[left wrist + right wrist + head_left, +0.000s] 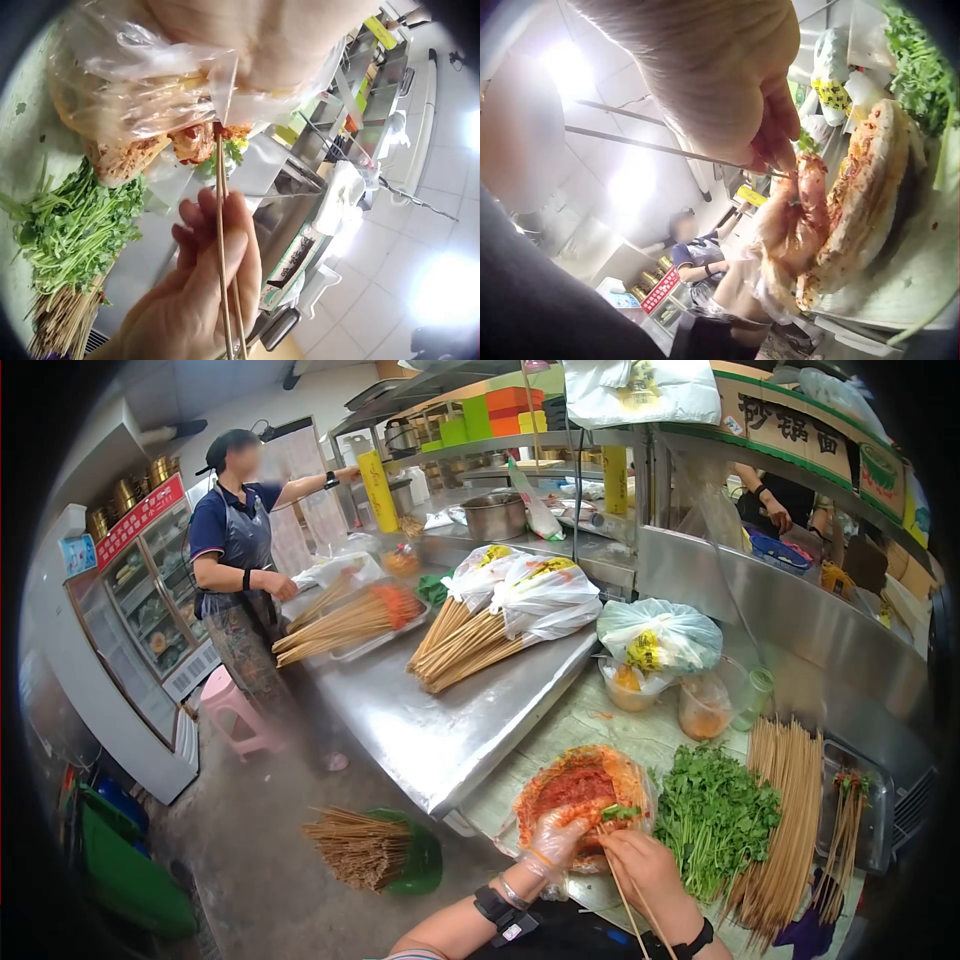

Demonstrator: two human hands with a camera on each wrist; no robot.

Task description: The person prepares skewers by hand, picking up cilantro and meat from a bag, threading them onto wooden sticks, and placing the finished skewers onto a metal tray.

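Wooden sticks (pixel 220 180) sit pinched in the right hand (pixel 650 866); at their tips the gloved left hand (pixel 556 842) grips a green sprig (pixel 621 812). Sticks should handle light and stiff, held near the tips; the sprig, probably soft and slippery, wants gentle pinching. Red sauce (pixel 580 787) lies just beyond the left fingers.

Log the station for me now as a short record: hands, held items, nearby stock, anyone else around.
Left hand: gloved, pinches a green sprig at the skewer tips
Right hand: bare, fingers grip two skewers
Red mix: just beyond left hand
Greens: right of red mix
Loose sticks: right of greens
Bucket: on floor, holding sticks
Other person: across the steel table, arm outstretched
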